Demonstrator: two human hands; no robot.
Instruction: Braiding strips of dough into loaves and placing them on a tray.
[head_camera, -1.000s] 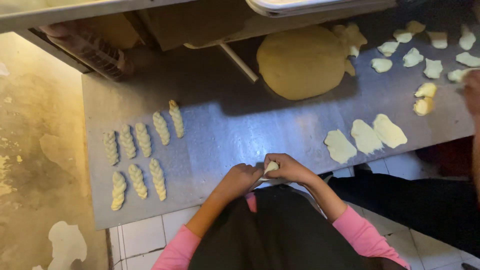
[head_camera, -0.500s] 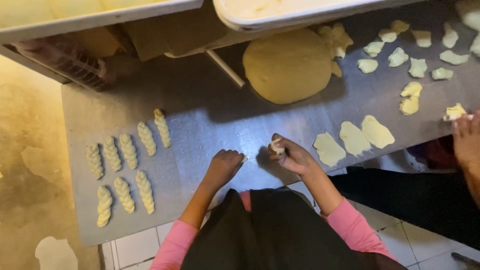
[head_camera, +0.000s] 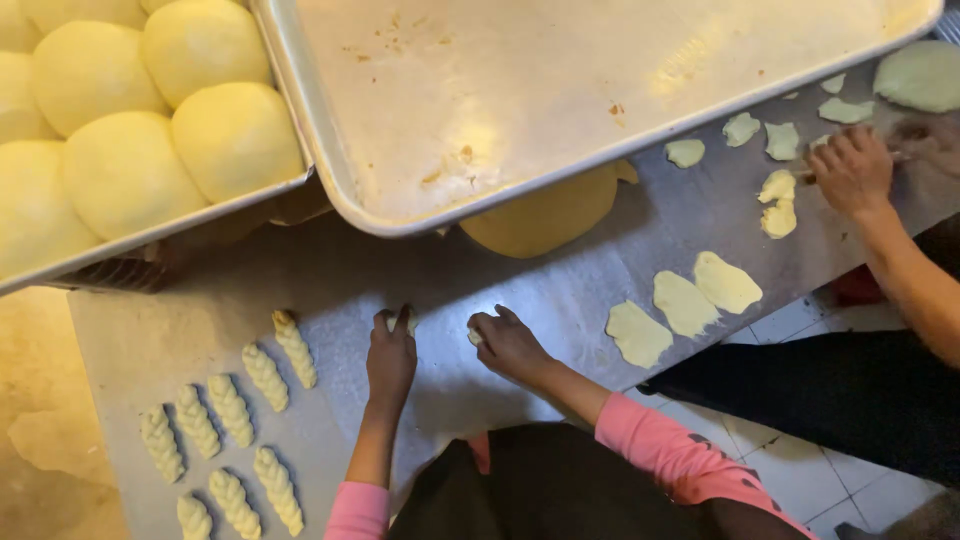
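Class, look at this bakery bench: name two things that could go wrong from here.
The empty metal baking tray overhangs the steel table above the hands, so a raised left hand might bump it. The co-worker's hand works close by among the flat pale dough pieces; elbows could collide.

We stand at a long grey metal worktable (head_camera: 560, 290), dusted and dull under warm light. Below its near edge lies a white tiled floor (head_camera: 790, 460). At far left, beyond the table's end, a stained yellowish floor (head_camera: 40, 400) shows.
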